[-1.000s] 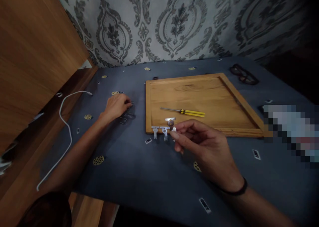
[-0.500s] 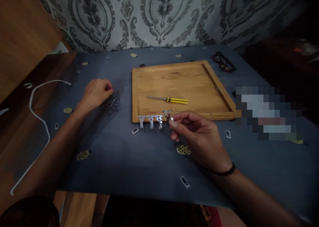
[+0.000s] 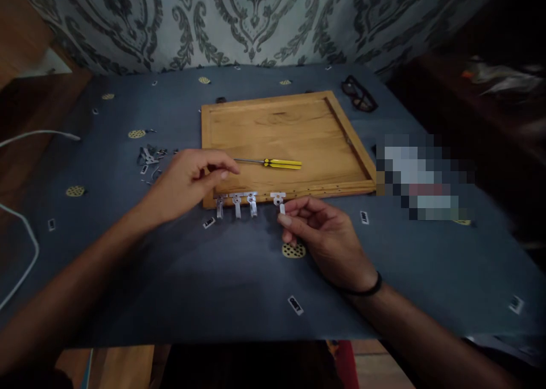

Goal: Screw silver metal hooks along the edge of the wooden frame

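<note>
My right hand (image 3: pixel 328 238) pinches a T-shaped metal hook (image 3: pixel 278 197) by its lower end, its flat plate against the front edge of a wooden frame board (image 3: pixel 273 133). To its left, three similar metal hooks (image 3: pixel 237 204) sit in a row along that edge. Above the board's left front corner, my left hand (image 3: pixel 194 178) has thumb and forefinger brought close together; whatever is between them is too small to make out. A yellow-handled screwdriver (image 3: pixel 284 164) lies on the board just beyond my left fingertips, its tip hidden by them.
Loose metal hooks and small hardware (image 3: pixel 149 157) lie on the blue patterned cloth (image 3: pixel 170 298) left of the board. Glasses (image 3: pixel 359 95) rest at the back right. A blurred-out object (image 3: pixel 420 173) lies right of the board, and a white cable (image 3: pixel 34 235) at far left.
My left hand has moved right, from the loose hardware to above the board. My right hand has brought its hook's plate against the board's edge. The view has shifted right.
</note>
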Available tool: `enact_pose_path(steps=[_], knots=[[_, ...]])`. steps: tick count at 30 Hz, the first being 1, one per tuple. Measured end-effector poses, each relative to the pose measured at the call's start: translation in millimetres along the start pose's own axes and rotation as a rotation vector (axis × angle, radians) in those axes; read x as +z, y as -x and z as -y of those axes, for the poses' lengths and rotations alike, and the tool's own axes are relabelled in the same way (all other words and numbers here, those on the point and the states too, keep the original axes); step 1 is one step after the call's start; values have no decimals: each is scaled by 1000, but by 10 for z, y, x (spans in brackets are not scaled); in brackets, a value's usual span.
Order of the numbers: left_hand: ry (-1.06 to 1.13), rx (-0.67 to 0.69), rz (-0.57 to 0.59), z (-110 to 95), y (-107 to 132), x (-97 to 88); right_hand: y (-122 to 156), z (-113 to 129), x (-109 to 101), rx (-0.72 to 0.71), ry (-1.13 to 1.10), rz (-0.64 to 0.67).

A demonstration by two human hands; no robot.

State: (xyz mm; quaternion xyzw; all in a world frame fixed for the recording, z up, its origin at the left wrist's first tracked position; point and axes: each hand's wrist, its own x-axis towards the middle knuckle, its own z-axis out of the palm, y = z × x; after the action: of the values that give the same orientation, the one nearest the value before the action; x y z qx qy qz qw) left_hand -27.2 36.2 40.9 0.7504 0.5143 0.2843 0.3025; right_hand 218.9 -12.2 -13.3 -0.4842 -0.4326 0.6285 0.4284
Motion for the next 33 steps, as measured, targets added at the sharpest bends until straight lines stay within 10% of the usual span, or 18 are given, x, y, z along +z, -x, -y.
enact_pose_path(steps=[33], knots=[[-413,312,345,-1,-168,237,-218,55,83,96,18,73]])
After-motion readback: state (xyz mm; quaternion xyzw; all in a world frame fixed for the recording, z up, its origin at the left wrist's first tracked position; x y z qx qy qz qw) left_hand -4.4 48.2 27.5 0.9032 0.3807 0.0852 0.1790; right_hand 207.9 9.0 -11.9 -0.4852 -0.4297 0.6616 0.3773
